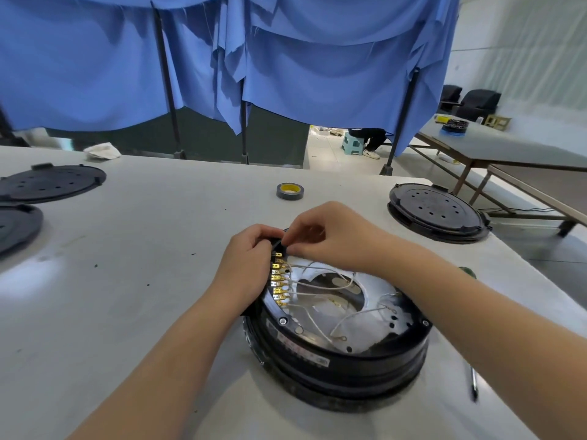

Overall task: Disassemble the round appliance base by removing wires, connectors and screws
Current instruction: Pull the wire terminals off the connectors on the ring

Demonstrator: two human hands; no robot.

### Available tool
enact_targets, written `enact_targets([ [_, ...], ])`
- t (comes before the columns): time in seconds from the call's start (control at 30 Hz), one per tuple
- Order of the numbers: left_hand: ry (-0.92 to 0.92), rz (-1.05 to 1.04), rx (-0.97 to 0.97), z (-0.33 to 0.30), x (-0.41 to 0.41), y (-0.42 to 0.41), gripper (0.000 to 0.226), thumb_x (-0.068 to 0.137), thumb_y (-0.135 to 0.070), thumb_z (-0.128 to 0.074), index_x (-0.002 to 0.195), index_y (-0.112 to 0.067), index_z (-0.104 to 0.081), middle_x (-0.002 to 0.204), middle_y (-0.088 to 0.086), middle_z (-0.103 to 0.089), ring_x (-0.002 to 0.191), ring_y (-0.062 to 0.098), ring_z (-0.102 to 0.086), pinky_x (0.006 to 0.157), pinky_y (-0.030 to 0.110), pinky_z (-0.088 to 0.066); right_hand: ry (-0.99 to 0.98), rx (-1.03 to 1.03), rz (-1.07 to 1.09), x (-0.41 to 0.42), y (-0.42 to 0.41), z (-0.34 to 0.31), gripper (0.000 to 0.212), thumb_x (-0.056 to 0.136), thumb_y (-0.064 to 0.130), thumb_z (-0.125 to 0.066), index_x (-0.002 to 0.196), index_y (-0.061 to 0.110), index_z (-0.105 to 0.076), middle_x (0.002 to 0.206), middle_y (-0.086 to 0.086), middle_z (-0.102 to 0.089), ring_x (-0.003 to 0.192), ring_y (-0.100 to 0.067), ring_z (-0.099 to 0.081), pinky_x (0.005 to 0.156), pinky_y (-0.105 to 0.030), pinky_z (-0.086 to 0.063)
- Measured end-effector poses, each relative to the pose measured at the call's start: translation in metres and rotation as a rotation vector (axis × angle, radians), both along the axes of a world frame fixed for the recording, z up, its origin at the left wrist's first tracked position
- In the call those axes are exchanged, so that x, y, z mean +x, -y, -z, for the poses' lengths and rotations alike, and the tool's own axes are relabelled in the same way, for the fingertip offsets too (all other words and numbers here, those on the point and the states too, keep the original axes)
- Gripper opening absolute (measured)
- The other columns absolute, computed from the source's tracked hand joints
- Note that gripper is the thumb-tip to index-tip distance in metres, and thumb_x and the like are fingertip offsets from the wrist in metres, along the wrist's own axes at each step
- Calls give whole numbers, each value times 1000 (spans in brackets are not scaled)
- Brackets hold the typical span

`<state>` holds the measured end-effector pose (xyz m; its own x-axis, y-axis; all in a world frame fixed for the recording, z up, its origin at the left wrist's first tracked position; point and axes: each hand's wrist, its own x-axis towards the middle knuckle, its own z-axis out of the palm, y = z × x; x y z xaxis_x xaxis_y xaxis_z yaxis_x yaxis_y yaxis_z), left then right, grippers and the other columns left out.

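**Both hands at the terminal strip on the round base**

The round black plastic appliance base [336,354] sits on the pale, matte grey table [158,281], close to the near edge and a little right of centre. Its rim is glossy and ribbed in stacked rings; inside lies a shiny silver metal plate [374,331] with a large round opening. A black strip carrying a column of brass spade connectors [279,282] stands at the base's left rim, and thin white wires [320,285] loop from those connectors across the plate, some ending in small ring lugs.

The left hand [251,265] curls round the outer side of the strip, holding it at the rim. The right hand [330,236] reaches over from the right, its fingertips drawn narrowly together in a pinch at the top of the strip; whether they hold a connector or a wire end cannot be told.

A roll of dark grey tape with a yellow core [289,191] lies flat beyond the hands, well apart. Flat black perforated round covers [52,182] rest at the table's left side, and another black round unit [436,211] sits near the right edge. A slim screwdriver with a green handle [473,373] lies just right of the base, partly hidden under the right forearm. Bare table spreads left of the base and between it and the tape. Crumpled blue cloth [286,58] hangs behind the table.
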<state>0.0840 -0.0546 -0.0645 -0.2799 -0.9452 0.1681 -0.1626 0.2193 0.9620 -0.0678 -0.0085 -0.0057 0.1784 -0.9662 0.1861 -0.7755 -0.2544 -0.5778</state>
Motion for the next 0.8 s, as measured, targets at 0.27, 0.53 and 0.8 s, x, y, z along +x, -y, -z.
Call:
enact_targets([
  [0.27,-3,8,-16,3,-1,2,39,86,3,-40,90,-23,-69,96,0,-70,93,14,-65,76,26,-51,94,65,-24,18,-12,19,8,81,12,-68,85,14,-75,80,0,-73,75,-13,-67,71,-24,-56],
  [0.53,12,-31,-9,4,-3,4,37,86,0,-40,95,-22,-69,90,3,-71,87,26,-66,79,40,-55,186,148,-40,17,-15,23,7,77,20,-76,84,21,-78,67,11,-71,61,4,-63,60,-10,-46],
  [0.8,-1,-24,-9,4,-3,4,37,87,1,-40,95,-21,-69,97,-4,-69,93,13,-65,80,28,-51,130,104,-4,17,-14,24,6,74,27,-81,73,26,-76,65,5,-69,59,-1,-58,60,-16,-48],
])
